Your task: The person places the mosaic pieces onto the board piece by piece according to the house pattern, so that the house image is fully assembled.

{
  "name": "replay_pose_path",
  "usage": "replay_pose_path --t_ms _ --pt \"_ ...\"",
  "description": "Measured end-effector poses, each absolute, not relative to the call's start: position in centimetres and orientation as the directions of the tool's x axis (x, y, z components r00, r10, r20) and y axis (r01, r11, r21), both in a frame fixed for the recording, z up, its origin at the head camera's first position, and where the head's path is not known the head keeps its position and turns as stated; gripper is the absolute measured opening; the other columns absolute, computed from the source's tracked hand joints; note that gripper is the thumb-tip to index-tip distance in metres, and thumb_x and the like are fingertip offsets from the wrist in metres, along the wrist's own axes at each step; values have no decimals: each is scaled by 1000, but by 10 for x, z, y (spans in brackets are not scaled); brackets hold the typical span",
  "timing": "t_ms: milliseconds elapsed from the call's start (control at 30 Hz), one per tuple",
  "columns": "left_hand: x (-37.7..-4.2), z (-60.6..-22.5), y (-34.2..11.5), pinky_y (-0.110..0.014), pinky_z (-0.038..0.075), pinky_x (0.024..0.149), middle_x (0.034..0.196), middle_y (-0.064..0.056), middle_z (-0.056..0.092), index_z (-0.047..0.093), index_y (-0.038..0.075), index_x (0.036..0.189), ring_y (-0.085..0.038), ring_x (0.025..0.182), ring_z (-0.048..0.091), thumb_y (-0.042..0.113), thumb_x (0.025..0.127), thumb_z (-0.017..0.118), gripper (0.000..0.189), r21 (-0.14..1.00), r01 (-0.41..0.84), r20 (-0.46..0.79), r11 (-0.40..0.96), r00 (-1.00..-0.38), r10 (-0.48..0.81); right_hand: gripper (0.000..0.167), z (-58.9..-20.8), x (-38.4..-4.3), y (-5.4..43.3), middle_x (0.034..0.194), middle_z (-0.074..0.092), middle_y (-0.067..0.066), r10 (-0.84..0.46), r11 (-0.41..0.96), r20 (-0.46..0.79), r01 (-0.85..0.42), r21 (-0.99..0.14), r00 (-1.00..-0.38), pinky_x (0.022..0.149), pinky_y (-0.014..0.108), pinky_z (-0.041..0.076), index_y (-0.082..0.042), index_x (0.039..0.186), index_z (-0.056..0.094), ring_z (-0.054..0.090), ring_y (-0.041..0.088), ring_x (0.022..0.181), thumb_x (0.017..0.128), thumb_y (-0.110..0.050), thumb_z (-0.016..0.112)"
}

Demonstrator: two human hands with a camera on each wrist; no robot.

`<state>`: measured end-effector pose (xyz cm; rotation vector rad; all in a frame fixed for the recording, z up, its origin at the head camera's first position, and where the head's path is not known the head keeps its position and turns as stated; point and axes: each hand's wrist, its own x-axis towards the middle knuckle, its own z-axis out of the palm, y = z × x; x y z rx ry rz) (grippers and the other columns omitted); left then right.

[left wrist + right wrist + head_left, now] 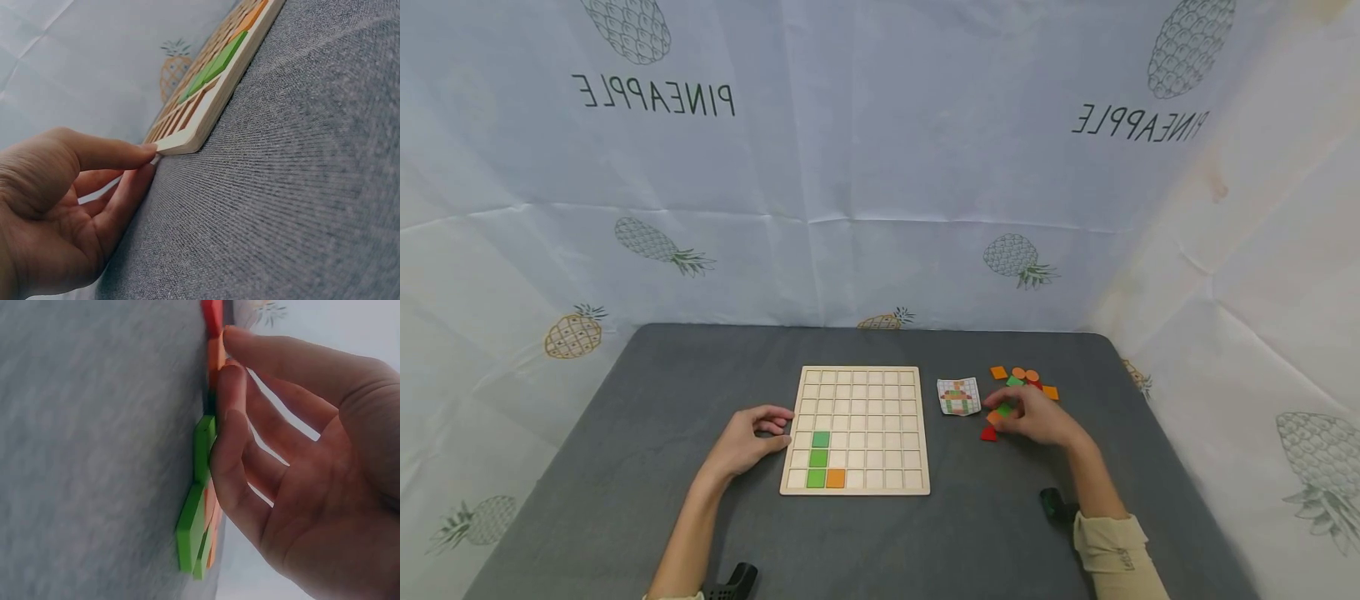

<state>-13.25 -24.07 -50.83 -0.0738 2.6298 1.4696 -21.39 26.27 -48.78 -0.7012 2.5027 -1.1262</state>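
Observation:
At the left edge of a light wooden grid board my left hand rests, its thumb and fingertips touching the rim; in the left wrist view the thumb tip meets the frame close to a corner. Three green square tiles form a column on the board, with an orange square tile beside the lowest. My right hand is over a loose pile of tiles on the right, thumb and index finger at an orange tile, pinching it low over the table. A green tile lies under the curved fingers.
A small pattern card lies between the board and the pile. Around the right hand are a red triangle, orange squares, orange discs and a green piece. A grey cloth covers the table; pineapple-print curtains hang behind.

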Motion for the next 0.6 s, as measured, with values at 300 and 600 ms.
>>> replay_pose_path --t_ms 300,600 --pt "-132 -509 -241 -24 54 81 117 -16 73 74 0 130 -16 96 68 4 93 83 38 847 -107 -140 520 -990 24 38 -492 -217 270 78 70 7 -514 619 -133 -259 -741 -848 61 25 50 3 126 73 53 7 56 91 -6 85" --pt "-133 -509 -241 -23 54 81 117 -16 73 74 1 129 -16 96 68 3 92 83 38 849 -111 -141 516 -990 19 32 -495 -220 272 90 72 10 -529 617 -102 -299 -728 -842 61 25 49 2 121 74 51 6 57 91 -6 85"
